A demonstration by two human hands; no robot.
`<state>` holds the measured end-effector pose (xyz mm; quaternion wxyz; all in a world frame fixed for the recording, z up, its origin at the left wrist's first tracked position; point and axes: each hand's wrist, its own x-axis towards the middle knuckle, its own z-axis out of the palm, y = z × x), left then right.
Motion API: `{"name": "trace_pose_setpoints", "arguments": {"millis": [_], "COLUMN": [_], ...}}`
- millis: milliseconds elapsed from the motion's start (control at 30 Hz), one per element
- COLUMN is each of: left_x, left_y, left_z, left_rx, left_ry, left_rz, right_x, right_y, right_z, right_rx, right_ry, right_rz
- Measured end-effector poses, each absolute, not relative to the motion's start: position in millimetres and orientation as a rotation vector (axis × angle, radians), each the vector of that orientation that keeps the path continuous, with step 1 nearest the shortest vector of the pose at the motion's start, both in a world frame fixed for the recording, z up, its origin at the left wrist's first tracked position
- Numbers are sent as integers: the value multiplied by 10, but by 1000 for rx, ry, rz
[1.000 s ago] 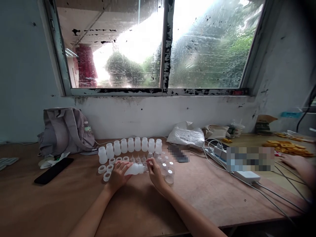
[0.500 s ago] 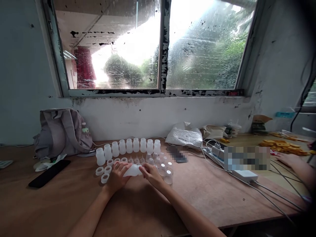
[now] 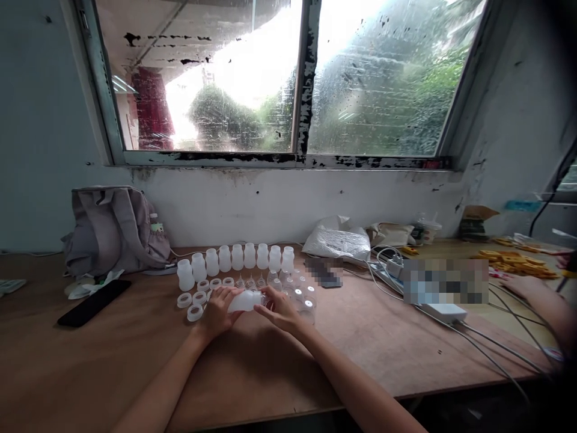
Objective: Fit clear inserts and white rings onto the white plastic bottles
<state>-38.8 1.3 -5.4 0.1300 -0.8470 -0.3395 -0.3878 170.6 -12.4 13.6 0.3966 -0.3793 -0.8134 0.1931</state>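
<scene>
A frosted white baby bottle [image 3: 243,301] lies tilted on its side between my hands, above the table's near part. My left hand [image 3: 220,308] is wrapped round its body. At the neck end, my right hand [image 3: 280,308] has its thumb and fingers closed about the rim; whether a small part sits there is unclear. Behind them stands a curved row of similar upright bottles [image 3: 237,258]. White collar rings [image 3: 195,313] lie beside my left hand. Clear bottle nipples [image 3: 251,281] stand just beyond the held bottle, and transparent caps [image 3: 308,308] are grouped beyond my right hand.
A grey backpack [image 3: 106,231] and a black flat object [image 3: 94,302] are at left. Toward the right are a silvery bag [image 3: 338,240], a power strip [image 3: 444,311] with cables, and yellow pieces [image 3: 516,263]. Another person's hand [image 3: 523,285] rests at far right.
The right hand's fingers have spread a little and shifted around the bottle's neck, showing more of its end. My left hand keeps its hold. The camera view has tipped slightly.
</scene>
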Motion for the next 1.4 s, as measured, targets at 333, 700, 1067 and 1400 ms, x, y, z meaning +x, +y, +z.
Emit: {"name": "trace_pose_setpoints", "arguments": {"millis": [333,700,1067,1400], "left_x": [-351,-374,-312,-250], "left_y": [-14,81,-24,-87], "left_z": [-39,-117,-33,-12], "left_rx": [-2448,-2365,-2606,-2723], "left_ry": [-980,-1183,-1190,-1286], "left_rz": [-1101,-1138,-1295,-1468], "right_x": [1772,2071,1912,1877], "right_y": [-80,86,54,23], "right_z": [201,219,283,272], "right_rx": [-1123,-1751,-1028,-978], "right_ry": [-2107,-1970,-1595,-1371], "right_rz": [154,-380,170,413]}}
